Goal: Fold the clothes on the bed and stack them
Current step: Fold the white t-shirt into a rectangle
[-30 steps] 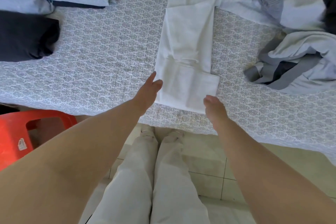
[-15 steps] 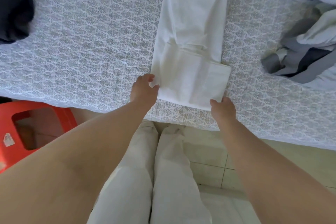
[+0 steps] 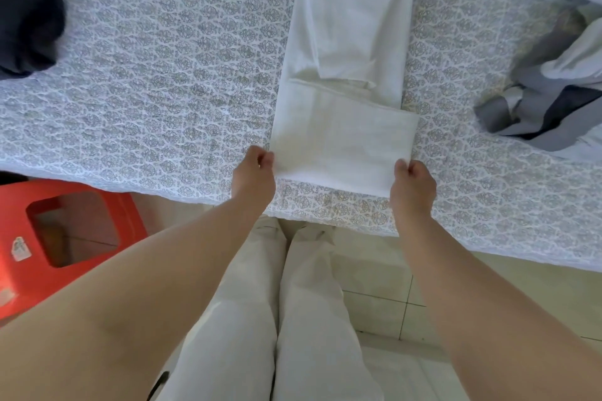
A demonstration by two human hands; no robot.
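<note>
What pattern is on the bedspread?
The bedspread has a repeating grey floral motif on white, clearest in the head view.

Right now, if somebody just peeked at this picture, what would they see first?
First, the long white garment lying down the middle of the patterned bed, with the left hand and right hand pinching its near corners. Then the bright red stool on the floor at the left.

Two hands, left hand (image 3: 253, 172) and right hand (image 3: 413, 184); one white garment (image 3: 345, 81); one dark garment (image 3: 27, 26); one grey-and-white clothes heap (image 3: 553, 88); one bed (image 3: 163, 75); one red stool (image 3: 65, 238)
</note>
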